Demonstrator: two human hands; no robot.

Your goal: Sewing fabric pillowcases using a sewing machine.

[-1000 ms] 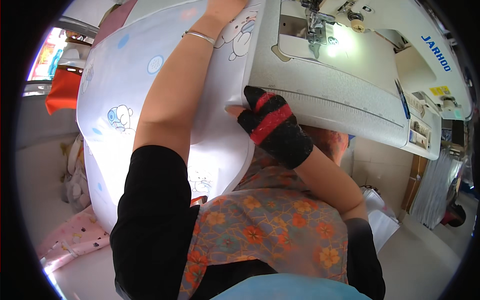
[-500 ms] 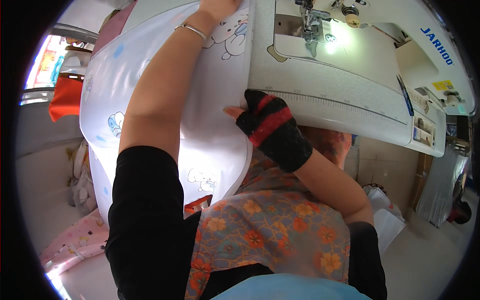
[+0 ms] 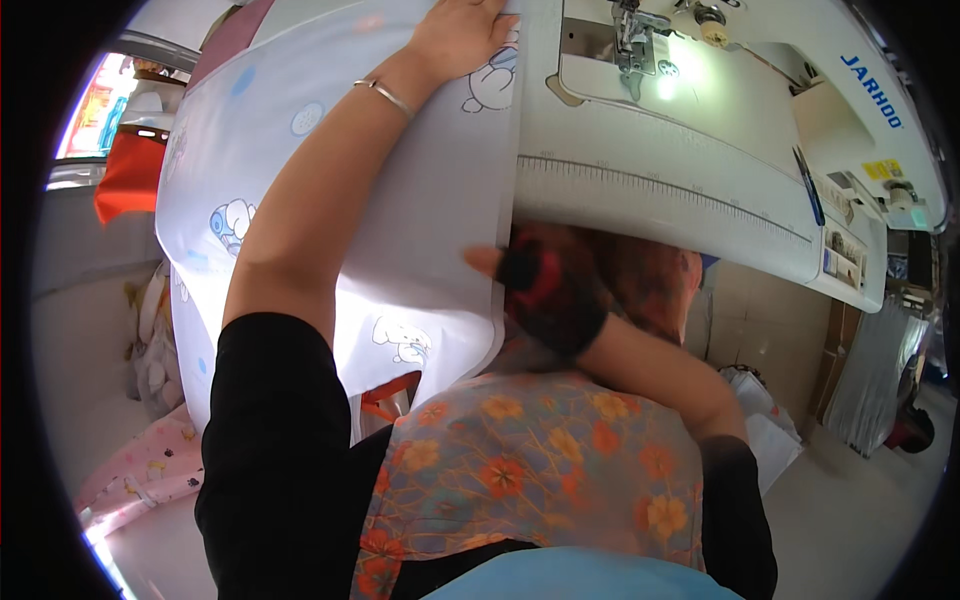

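Note:
A sheet of white fabric printed with cartoon animals (image 3: pixel 420 210) spreads over the left of the table and hangs toward my lap. Near the far end of its right edge my left hand (image 3: pixel 463 38) lies flat, fingers stretched out and partly cut off by the frame. My right hand (image 3: pixel 545 285), in a black and red fingerless glove, is at the same edge, just below the table's front. Its bare thumb rests over the fabric, while motion blur and the edge hide the other fingers. The sewing machine's needle and presser foot (image 3: pixel 633 45) stand to the right, apart from the fabric.
A ruler scale (image 3: pixel 660 183) runs along the machine bed's front. Dark tweezers (image 3: pixel 810 188) and a small parts tray (image 3: pixel 846 258) are at the right. An orange cloth (image 3: pixel 130 175) hangs at the left, above a pink printed cloth (image 3: pixel 150 465).
My right hand has moved down off the machine bed to below its front edge. My left hand has come slightly nearer and rightward, and the fabric edge has shifted right.

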